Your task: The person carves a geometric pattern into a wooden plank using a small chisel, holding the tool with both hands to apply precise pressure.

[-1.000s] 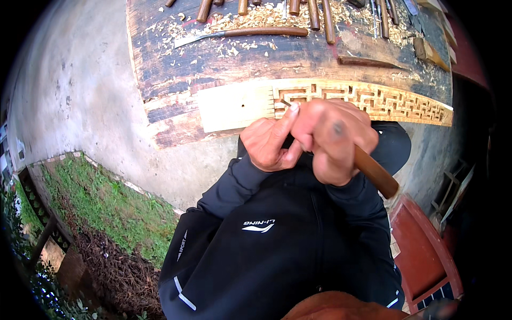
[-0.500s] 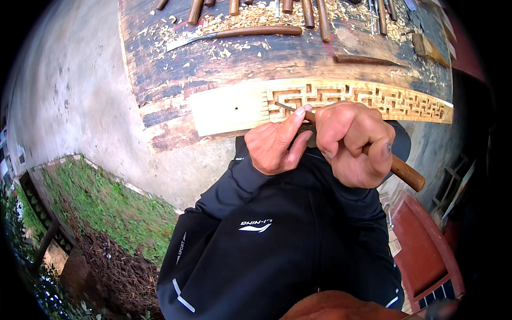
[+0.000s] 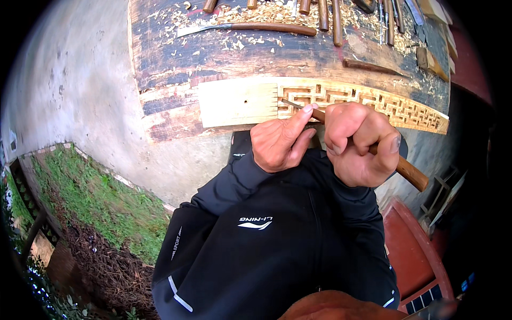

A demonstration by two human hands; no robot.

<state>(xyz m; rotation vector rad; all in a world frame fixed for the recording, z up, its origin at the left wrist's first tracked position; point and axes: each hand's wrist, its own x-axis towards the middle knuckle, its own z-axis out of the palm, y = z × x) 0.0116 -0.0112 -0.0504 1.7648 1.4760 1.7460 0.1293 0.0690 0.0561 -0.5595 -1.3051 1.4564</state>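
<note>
My right hand [image 3: 362,146] is wrapped round the wooden handle of a carving chisel [image 3: 413,176], whose butt sticks out at the lower right. The chisel's thin metal blade slants up and left, its tip against the carved board [image 3: 237,104] at the left end of the fretwork. My left hand [image 3: 274,144] rests below the board's near edge, other fingers curled. Its index fingertip presses on the chisel where blade meets handle, and the thumb stands a little apart below. The pale board has a stepped, geometric cut pattern on the right and a plain left part with one small hole.
Beyond the board, a worn wooden workbench [image 3: 176,74] carries wood shavings [image 3: 352,32]. A long curved tool with a wooden handle [image 3: 272,26], a dark wooden-handled tool [image 3: 373,66] and several chisel handles [image 3: 337,24] lie there. A mallet-like wooden piece [image 3: 431,63] sits far right.
The view has shifted slightly, so bench and board appear moved. Both hands keep the same hold, with the chisel tip still at the left end of the pattern.
</note>
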